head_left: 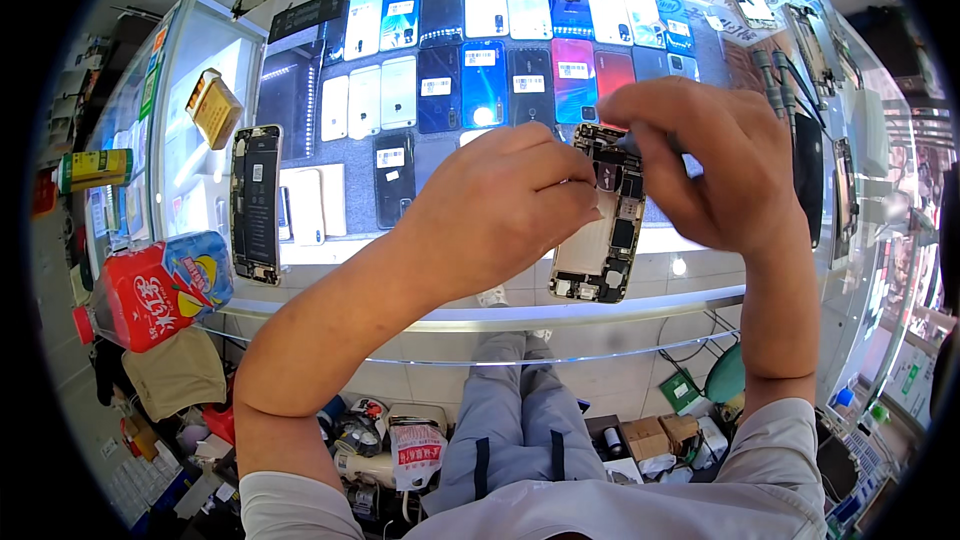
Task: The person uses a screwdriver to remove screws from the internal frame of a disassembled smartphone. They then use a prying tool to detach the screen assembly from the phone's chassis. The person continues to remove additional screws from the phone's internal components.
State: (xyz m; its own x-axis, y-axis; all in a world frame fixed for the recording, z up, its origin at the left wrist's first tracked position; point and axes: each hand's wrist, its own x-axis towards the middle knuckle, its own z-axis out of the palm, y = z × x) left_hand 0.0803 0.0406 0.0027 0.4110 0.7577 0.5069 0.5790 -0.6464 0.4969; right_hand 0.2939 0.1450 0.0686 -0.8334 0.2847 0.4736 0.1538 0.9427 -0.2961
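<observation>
An opened smartphone (606, 260), its circuit board and metal parts bared, stands out over the near part of the glass counter. My left hand (500, 210) is closed at its left edge, thumb and fingers pinched against the frame. Over the phone's upper right corner, my right hand (715, 160) is closed in a pinch; a bit of something greyish shows between its fingers, too hidden to name. Far to the left lies a second opened phone (257, 205) with a black battery in its frame.
Rows of phones, among them a blue phone (484, 80), lie under the glass. A cigarette pack (214, 108), a red-labelled drink bottle (150, 295) and a yellow-green can (95, 170) are at the left. Cables (780, 90) and phone parts lie at the right.
</observation>
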